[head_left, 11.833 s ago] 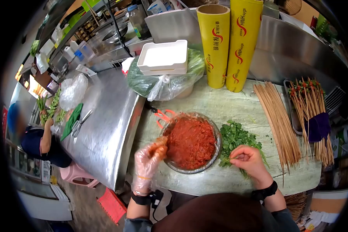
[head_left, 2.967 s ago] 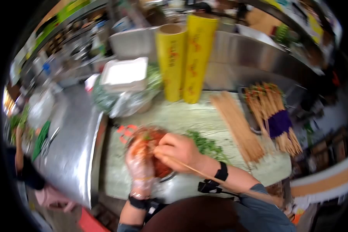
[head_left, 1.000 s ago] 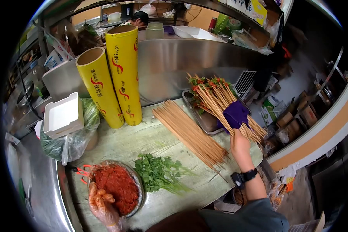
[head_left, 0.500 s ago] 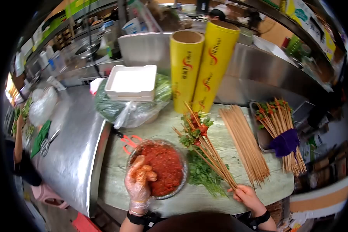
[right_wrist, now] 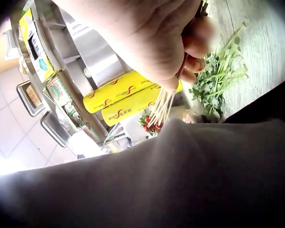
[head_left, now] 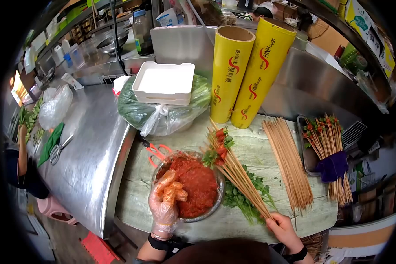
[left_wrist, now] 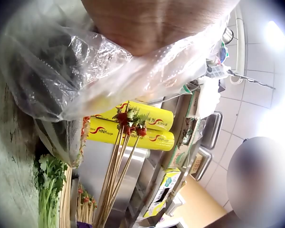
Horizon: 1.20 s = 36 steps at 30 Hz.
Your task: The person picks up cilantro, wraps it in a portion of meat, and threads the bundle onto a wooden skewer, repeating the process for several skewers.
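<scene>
My right hand (head_left: 284,229) grips a small bundle of bamboo skewers (head_left: 244,180) by their lower ends. Red meat and green leaves are threaded near their far tips, which point up and away, over the coriander (head_left: 238,203). In the right wrist view the fingers (right_wrist: 194,45) wrap the sticks. My left hand (head_left: 165,202) wears a clear plastic glove smeared with red mince. It rests over the left side of the round bowl (head_left: 220,200) of red minced meat (head_left: 200,187), its fingers loosely bent with nothing visible in them. In the left wrist view the glove (left_wrist: 147,80) hides the fingers.
Bare skewers (head_left: 290,167) lie right of the coriander. Beyond them, loaded skewers (head_left: 328,141) tied with purple cloth (head_left: 332,166) sit in a metal tray. Two yellow rolls (head_left: 233,70) stand behind. Orange-handled scissors (head_left: 157,152) lie beside the bowl; a bagged vegetable (head_left: 163,119) carries a white tray (head_left: 163,81).
The right hand pinched coriander, then worked a skewer with the left hand over the bowl. It reached the tied bundle and came back holding several loaded skewers. The left hand stays at the bowl.
</scene>
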Each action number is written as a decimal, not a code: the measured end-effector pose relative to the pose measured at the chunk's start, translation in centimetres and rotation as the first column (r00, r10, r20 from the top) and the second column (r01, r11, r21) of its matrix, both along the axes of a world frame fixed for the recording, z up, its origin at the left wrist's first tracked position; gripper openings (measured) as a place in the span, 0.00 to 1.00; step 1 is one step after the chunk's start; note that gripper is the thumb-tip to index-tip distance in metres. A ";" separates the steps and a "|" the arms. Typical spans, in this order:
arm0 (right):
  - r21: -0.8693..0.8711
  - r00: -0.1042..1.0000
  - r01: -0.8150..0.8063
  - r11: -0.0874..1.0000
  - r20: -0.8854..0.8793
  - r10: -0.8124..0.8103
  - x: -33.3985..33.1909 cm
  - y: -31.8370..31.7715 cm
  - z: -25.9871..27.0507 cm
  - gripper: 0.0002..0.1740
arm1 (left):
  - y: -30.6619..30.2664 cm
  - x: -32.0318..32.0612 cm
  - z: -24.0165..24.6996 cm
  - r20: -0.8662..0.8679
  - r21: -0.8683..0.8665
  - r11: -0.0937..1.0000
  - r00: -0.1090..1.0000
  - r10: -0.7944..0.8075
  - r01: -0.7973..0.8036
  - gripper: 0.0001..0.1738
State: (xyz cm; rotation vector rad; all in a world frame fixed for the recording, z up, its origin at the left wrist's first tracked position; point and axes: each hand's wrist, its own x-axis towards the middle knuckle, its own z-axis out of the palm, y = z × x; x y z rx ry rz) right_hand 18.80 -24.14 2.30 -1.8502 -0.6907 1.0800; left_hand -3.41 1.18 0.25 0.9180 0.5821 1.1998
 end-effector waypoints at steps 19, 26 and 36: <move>0.046 0.992 -0.001 0.999 0.128 -0.005 -0.3 0.2 0.0 0.11 | 0.0 0.1 -0.1 0.012 0.014 1.000 1.000 0.018 -0.019 0.23; 0.062 0.993 0.029 0.998 0.114 -0.036 0.5 -0.5 -2.1 0.12 | 0.0 -0.1 -0.4 -0.003 0.025 1.000 1.000 0.011 -0.011 0.23; 0.140 0.944 -0.040 0.989 -0.318 0.083 1.0 -1.0 -2.5 0.18 | 0.0 0.0 -0.5 -0.016 0.021 1.000 1.000 0.012 -0.012 0.20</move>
